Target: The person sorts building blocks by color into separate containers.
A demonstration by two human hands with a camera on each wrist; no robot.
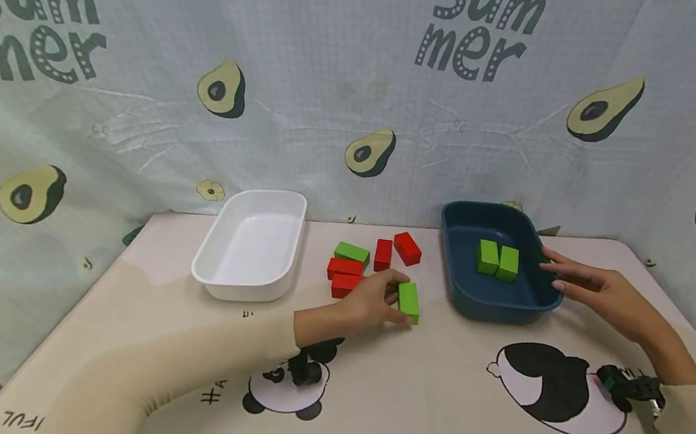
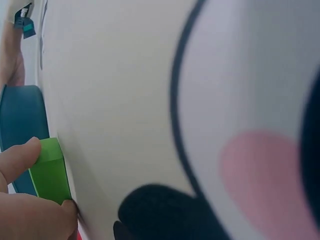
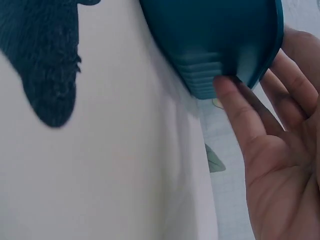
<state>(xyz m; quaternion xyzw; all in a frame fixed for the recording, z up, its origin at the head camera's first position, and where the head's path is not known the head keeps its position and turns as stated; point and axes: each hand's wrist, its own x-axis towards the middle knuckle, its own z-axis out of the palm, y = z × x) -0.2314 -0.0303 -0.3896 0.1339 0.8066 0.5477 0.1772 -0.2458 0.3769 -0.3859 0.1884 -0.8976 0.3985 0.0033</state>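
Note:
My left hand [image 1: 373,298] pinches a green block [image 1: 408,303] by its two ends, just above or on the table. In the left wrist view the thumb is on one end of that green block [image 2: 50,170] and a fingertip on the other. At the right, my right hand [image 1: 605,296] holds the side of a dark blue container [image 1: 499,312]. Its fingers reach over the rim, and the thumb presses the outer wall in the right wrist view. Two green blocks [image 1: 488,257] lie inside the container. Several red blocks [image 1: 344,269] and another green block [image 1: 351,252] lie beside my left hand.
A white container [image 1: 247,291] with nothing in it stands left of the blocks. The light tablecloth [image 1: 430,401] carries panda prints. Behind the table hangs a pale cloth [image 1: 298,95] printed with avocados.

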